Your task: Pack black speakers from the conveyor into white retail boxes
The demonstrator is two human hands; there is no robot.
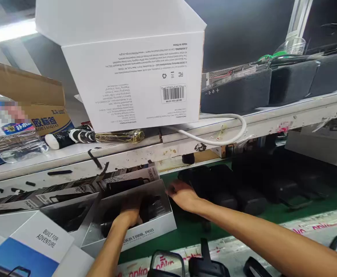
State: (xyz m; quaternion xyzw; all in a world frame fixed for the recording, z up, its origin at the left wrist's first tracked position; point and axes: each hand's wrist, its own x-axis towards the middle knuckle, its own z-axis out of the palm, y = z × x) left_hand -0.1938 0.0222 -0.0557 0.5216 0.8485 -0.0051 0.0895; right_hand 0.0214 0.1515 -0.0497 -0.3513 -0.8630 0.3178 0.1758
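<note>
My left hand [130, 214] reaches into an open grey product box [145, 230] printed "TRAIL PRO" and rests on a black object inside it; whether the fingers grip it is unclear. My right hand [182, 195] lies just right of the box's far corner, fingers curled toward dark black speakers [223, 188] on the green belt [301, 204]. Whether it holds anything is hidden in shadow.
A large white carton [133, 73] sits on the shelf [272, 123] above, with a white cable [231, 134], black speakers [237, 92] and a water bottle [9, 130]. More open boxes [55, 204] and a "BUILT FOR ADVENTURE" box [41, 242] lie left. Black straps [203, 261] lie near.
</note>
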